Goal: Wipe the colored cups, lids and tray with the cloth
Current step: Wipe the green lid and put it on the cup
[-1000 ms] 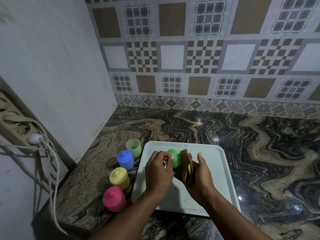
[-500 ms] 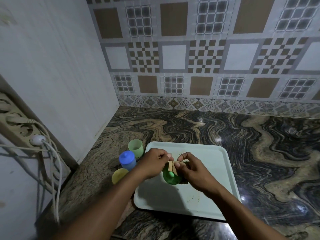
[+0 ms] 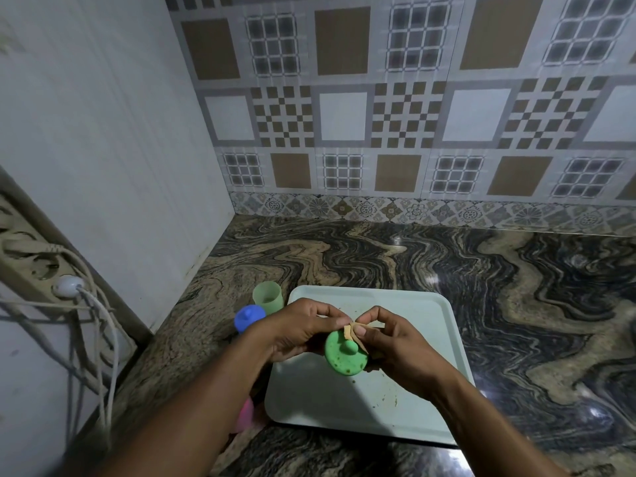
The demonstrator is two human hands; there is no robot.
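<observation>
Above the pale green tray (image 3: pixel 423 315), my left hand (image 3: pixel 299 330) holds a green lid (image 3: pixel 344 356) with a knob, its stained top tilted toward me. My right hand (image 3: pixel 392 342) pinches a small tan cloth (image 3: pixel 352 330) against the lid's upper edge by the knob. To the tray's left stand an open light green cup (image 3: pixel 267 297) and a blue lidded cup (image 3: pixel 248 316). A pink cup (image 3: pixel 246 414) peeks out under my left forearm. The yellow cup is hidden by that arm. Brown specks lie on the tray's near half.
The tray sits on a dark marbled counter (image 3: pixel 516 304) in a corner, with a white wall on the left and patterned tiles behind. A power strip with a white plug (image 3: pixel 67 285) and hanging cables is on the left wall.
The lid has turned from facing away to showing its knobbed top to me. The cloth has bunched small between my fingertips. My left arm now covers the yellow and most of the pink cup.
</observation>
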